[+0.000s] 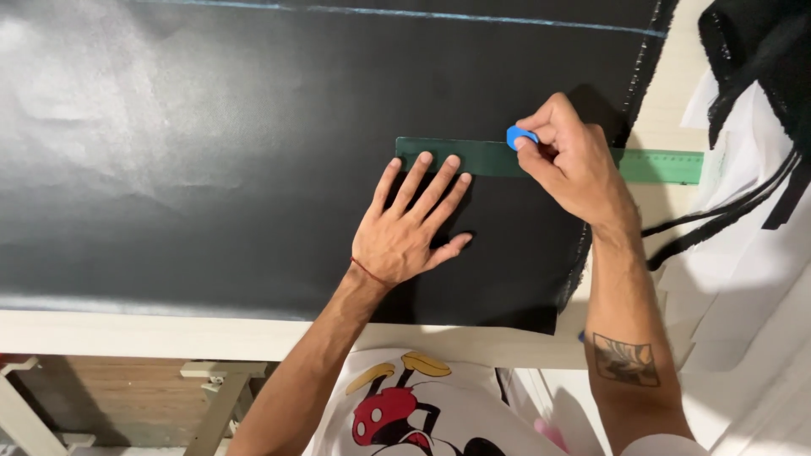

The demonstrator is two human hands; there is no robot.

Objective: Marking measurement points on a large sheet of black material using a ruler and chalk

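Note:
A large sheet of black fabric (211,143) lies spread on a pale worktable (169,333). A translucent green ruler (667,165) lies across the fabric's right part and sticks out past its edge. My left hand (410,228) lies flat on the fabric with fingers spread, fingertips pressing the ruler's left end. My right hand (570,160) pinches a small blue piece of tailor's chalk (519,135) against the ruler's upper edge. A thin blue chalk line (473,17) runs across the fabric near the top.
Black cloth with straps (752,93) and white paper sheets (743,279) lie at the right. The table's front edge runs along the bottom, with a wooden frame (211,397) below it at the left.

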